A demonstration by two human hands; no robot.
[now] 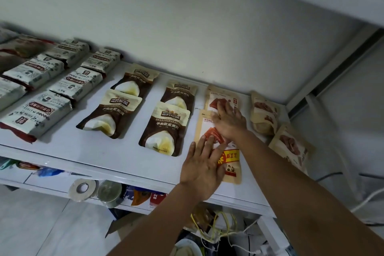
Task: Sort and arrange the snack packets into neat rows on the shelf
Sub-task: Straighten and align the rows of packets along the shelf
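Note:
On the white shelf (87, 151) snack packets lie in rows. White brick-shaped packets (39, 114) fill the left. Brown-and-cream nut pouches (164, 129) form two rows in the middle. A tan packet with a red meat picture (204, 124) lies at the right, and behind it a second one (218, 97). My left hand (201, 168) lies flat with straight fingers on the near tan packet's lower part. My right hand (228, 120) rests flat across the join between the two tan packets. Tan pouches with dark red pictures (264, 114) sit further right.
The back wall rises right behind the packets, and a metal upright (332, 81) frames the shelf's right end. Below the shelf edge are tape rolls (83, 189), a tin, coloured packets and tangled cables (218, 230). One tan pouch (291, 145) overhangs the right corner.

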